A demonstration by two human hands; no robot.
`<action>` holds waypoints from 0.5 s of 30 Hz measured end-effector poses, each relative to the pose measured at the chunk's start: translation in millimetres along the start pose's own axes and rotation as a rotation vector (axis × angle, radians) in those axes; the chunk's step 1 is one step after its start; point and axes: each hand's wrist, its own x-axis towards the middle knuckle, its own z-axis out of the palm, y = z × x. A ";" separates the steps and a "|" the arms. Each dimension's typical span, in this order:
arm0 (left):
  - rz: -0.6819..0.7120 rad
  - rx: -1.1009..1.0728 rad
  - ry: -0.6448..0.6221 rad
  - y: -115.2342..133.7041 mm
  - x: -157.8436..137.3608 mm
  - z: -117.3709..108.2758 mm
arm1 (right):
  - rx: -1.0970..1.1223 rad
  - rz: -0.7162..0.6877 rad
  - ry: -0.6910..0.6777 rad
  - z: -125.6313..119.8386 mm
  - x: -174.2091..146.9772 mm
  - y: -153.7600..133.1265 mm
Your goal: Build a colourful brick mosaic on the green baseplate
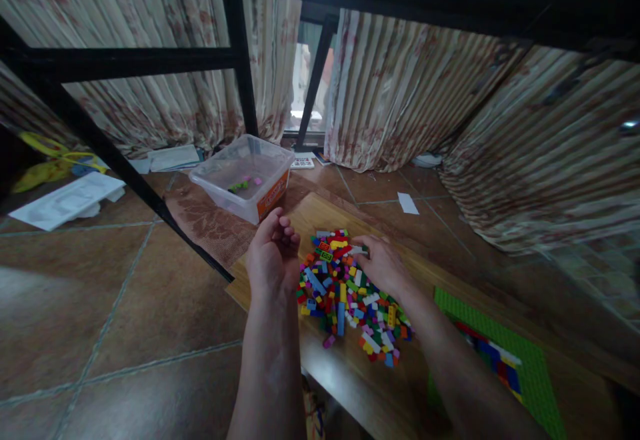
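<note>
Head view: loose brick pile (341, 295) sits on the wooden table (313, 217), spread between and nearer than the two hands. Colours mixed: red, yellow, blue, green, white, orange, pink; mostly small pieces, a few long ones, including a yellow and a light blue lying end to end near the middle. Left hand (274, 253) is over the table at the pile's left edge, palm turned up and inward, fingers loosely curled and released. Right hand (383, 261) reaches in at the far right edge of the pile, back of hand up, fingertips at a pale grey brick (358, 251). Looks like contact, but the hand hides part of it; can't tell if the fingers are grasping it. Green baseplate (537, 377) lies on the table to the right of the pile, partly behind the right forearm, carrying a block of assembled bricks (500, 363) in red, blue, white and yellow. Clear plastic bin (219, 185) with an orange label stands on a brown cloth (210, 233) beyond the left hand, a few green and pink pieces (241, 185) inside. White card (408, 203) lies on the tiled floor (175, 307) past the table; striped curtains (400, 93) hang behind.
</note>
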 end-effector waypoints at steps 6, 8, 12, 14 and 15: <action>-0.013 0.003 0.009 0.5 0.3 0.9 | 0.025 0.012 0.028 3.6 4.3 2.2; -0.013 0.008 0.006 1.1 0.3 0.7 | 0.064 0.019 0.028 5.5 4.2 5.7; -0.008 0.027 0.006 1.6 -0.1 0.7 | 0.181 0.018 0.046 4.3 -3.9 12.1; -0.005 0.047 -0.006 0.5 -0.7 1.1 | 0.235 0.019 0.099 0.3 -13.6 13.4; -0.005 0.068 -0.017 -0.7 -1.1 1.5 | 0.277 0.031 0.128 -2.3 -20.2 13.7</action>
